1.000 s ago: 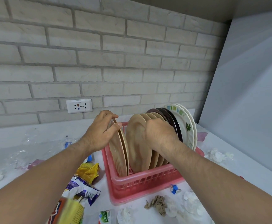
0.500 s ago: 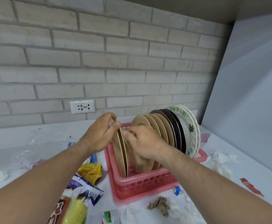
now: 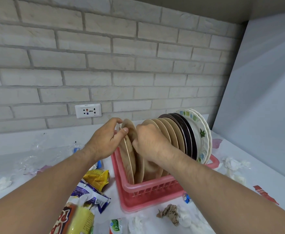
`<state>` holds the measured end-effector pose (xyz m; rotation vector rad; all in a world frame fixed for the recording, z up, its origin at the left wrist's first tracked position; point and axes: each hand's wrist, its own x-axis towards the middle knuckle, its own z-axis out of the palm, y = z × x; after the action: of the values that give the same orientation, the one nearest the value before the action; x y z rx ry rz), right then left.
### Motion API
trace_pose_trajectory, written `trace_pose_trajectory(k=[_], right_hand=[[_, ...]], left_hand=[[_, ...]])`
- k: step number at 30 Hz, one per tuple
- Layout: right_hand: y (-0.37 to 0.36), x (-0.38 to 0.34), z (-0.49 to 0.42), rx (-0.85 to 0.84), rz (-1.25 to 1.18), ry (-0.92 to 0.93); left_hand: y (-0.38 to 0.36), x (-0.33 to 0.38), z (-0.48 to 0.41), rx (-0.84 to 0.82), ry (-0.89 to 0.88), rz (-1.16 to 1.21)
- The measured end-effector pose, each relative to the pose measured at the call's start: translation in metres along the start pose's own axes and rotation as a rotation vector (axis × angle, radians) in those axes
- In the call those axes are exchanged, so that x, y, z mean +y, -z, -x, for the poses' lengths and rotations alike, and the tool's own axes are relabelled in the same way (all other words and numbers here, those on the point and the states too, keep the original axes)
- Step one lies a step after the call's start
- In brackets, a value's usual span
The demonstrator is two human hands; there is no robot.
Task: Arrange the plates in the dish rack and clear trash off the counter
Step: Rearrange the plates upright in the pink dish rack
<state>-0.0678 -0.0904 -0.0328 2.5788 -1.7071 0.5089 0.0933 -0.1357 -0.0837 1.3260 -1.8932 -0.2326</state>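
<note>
- since a second ago the right hand (image 3: 150,142) has slid left along the row, from the middle plates to the second plate (image 3: 139,166), just behind the front one.
- table (image 3: 3,144): white, set against a brick wall; it carries the rack and has litter on both sides of it.
- dish rack (image 3: 148,191): pink plastic, mid-table; its slots keep every plate on edge.
- tan plates (image 3: 170,132) stand in the middle, dark plates (image 3: 187,132) behind them and patterned plates (image 3: 199,132) at the far end, leaning on one another; they seem grouped by kind.
- front plate (image 3: 129,159): upright at the rack's near end, close beside the second plate.
- left hand (image 3: 104,141): thumb and fingers pinch the front plate's top rim, likely steadying it while its neighbour is shifted.
- right hand: fingers curled over the second plate's top edge, fingertips hidden.
- trash: snack wrappers (image 3: 96,178) left of the rack, crumpled tissues (image 3: 233,164) to its right and a brown paper wad (image 3: 169,213) in front; none is cleared yet.
</note>
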Motion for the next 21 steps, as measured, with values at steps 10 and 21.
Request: trace_pose_trajectory(k=[10,21], right_hand=[[0.051,-0.002,-0.008,0.098,0.093,-0.12],[0.009,0.01,0.0,0.064,0.21,0.001]], left_hand=[[0.004,-0.01,0.004,-0.019,0.04,-0.012],[0.005,-0.009,0.003,-0.022,0.042,-0.037]])
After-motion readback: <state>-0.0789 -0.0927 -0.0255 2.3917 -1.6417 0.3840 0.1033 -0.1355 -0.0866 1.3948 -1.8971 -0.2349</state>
